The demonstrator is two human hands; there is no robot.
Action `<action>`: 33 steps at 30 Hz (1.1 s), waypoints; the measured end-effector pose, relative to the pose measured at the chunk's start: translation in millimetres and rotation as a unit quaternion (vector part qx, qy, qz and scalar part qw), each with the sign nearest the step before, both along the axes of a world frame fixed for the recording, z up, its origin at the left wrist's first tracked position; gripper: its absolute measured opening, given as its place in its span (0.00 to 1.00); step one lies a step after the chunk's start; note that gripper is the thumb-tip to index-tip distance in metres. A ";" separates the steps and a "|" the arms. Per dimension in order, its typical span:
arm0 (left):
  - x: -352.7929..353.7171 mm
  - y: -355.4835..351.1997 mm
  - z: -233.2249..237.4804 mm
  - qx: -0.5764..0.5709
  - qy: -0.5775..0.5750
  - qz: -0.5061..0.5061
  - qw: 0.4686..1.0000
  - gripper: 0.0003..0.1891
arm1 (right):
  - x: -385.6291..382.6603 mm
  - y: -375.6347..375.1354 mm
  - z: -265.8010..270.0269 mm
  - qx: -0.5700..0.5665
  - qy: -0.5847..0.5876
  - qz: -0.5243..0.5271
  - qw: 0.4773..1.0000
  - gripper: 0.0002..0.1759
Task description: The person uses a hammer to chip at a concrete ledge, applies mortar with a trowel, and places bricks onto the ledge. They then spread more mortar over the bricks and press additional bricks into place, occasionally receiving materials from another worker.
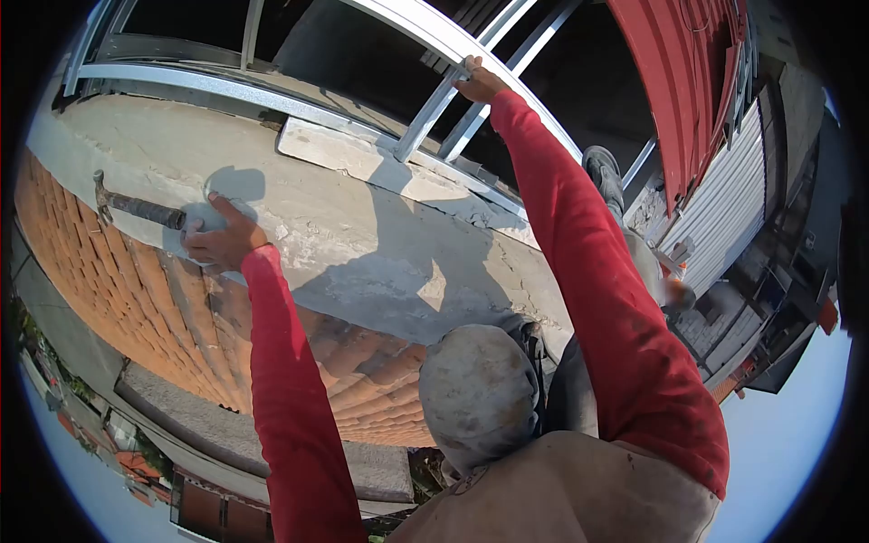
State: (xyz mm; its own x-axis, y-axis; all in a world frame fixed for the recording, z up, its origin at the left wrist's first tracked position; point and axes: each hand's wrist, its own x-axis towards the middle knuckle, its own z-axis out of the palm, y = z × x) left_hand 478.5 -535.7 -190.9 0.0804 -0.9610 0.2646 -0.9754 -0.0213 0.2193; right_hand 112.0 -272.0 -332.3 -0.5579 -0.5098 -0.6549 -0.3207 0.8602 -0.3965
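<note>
A claw hammer [140,206] with a dark, worn handle lies on the grey concrete ledge [362,235], its head pointing left, close to the roof tiles. At the end of its handle is my left hand [226,237], thumb and fingers spread apart; whether the fingertips touch the handle is hard to see. Up at the right, my right hand [482,81] is closed around a metal stud [434,113] where it meets the curved-looking top rail of a metal frame [244,88]. A second stud [484,113] stands beside it.
Orange roof tiles [136,290] slope down beyond the ledge. A pale flat slab [335,154] lies along the frame's bottom rail. Dark openings show behind the frame. Red corrugated sheet [656,81] stands at the right, near my shoe [602,166]. A grey rounded cloth shape [478,398] is below me.
</note>
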 end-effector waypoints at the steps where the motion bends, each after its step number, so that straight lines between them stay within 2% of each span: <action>1: 1.3 -1.2 -0.6 -0.001 0.004 0.003 1.000 0.37 | -0.4 -2.4 -2.6 -0.001 0.004 0.003 1.000 0.51; 3: 2.5 -1.0 1.0 0.011 -0.010 -0.008 1.000 0.37 | 7.7 -7.6 4.7 0.012 0.045 -0.020 0.999 0.47; 4: -1.4 -0.3 1.3 0.012 -0.005 -0.020 1.000 0.37 | 4.2 -10.9 13.8 0.039 0.006 -0.021 0.999 0.49; 7: -4.4 3.6 7.2 0.003 0.010 0.000 1.000 0.34 | 3.5 -10.2 8.5 0.057 0.007 -0.019 0.998 0.52; 9: -4.4 1.6 7.8 0.025 -0.001 0.011 1.000 0.34 | -4.2 -3.0 5.4 0.052 -0.021 -0.009 0.998 0.51; 11: -7.1 2.0 9.8 0.023 0.001 0.023 0.999 0.35 | -6.1 8.0 8.4 0.048 -0.001 0.011 0.999 0.48; 13: -7.5 1.4 2.2 0.015 0.003 0.038 0.999 0.35 | -13.1 10.7 48.6 0.077 -0.053 0.023 0.995 0.44; 14: -1.1 -1.3 -6.8 -0.002 -0.011 0.031 0.999 0.35 | -18.0 17.9 46.7 0.075 -0.061 0.090 0.991 0.44; 15: -2.4 -1.7 0.6 -0.017 -0.027 0.022 0.999 0.36 | -18.1 25.9 46.2 0.101 -0.060 0.080 0.990 0.45; 16: -4.9 0.2 6.9 0.003 -0.014 0.026 1.000 0.36 | -16.3 39.2 45.3 0.081 -0.055 0.061 0.993 0.45; 18: -5.0 -4.1 14.5 0.003 0.005 0.024 1.000 0.37 | -14.7 77.6 31.0 0.038 -0.006 0.055 0.998 0.45; 19: -6.2 1.6 8.9 0.015 0.025 0.025 0.999 0.37 | -14.0 96.1 44.1 0.042 -0.031 0.055 0.997 0.44; 20: -8.2 5.1 8.5 0.032 0.055 0.041 0.997 0.38 | -10.5 116.7 49.6 0.044 -0.022 0.039 0.998 0.35; 21: -10.6 6.5 13.0 0.050 0.081 0.057 0.994 0.38 | -6.6 136.2 70.8 0.032 -0.015 0.069 0.997 0.31; 22: -17.7 11.7 17.9 0.053 0.100 0.080 0.990 0.43 | -1.1 158.0 82.2 0.039 -0.012 0.047 0.998 0.29; 23: -18.4 11.2 18.4 0.052 0.102 0.088 0.990 0.43 | 4.6 175.7 109.4 0.062 -0.006 0.049 0.997 0.28; 26: -9.7 6.8 18.5 0.040 0.072 0.071 0.994 0.46 | 31.4 250.1 141.1 0.078 0.005 0.044 0.996 0.26; 28: -5.8 5.5 16.4 0.030 0.047 0.050 0.997 0.47 | 47.6 308.6 188.6 0.153 -0.067 0.107 0.980 0.23; 30: -8.7 -0.4 12.9 0.021 0.024 0.030 0.999 0.49 | 70.9 375.9 238.6 0.182 -0.104 0.115 0.971 0.23; 31: -10.3 -1.6 13.8 0.022 0.022 0.022 0.999 0.50 | 86.4 417.5 256.3 0.174 -0.093 0.081 0.977 0.22; 33: -11.9 -10.9 10.4 0.005 0.018 0.020 1.000 0.50 | 113.7 484.5 288.3 0.247 -0.118 -0.023 0.962 0.22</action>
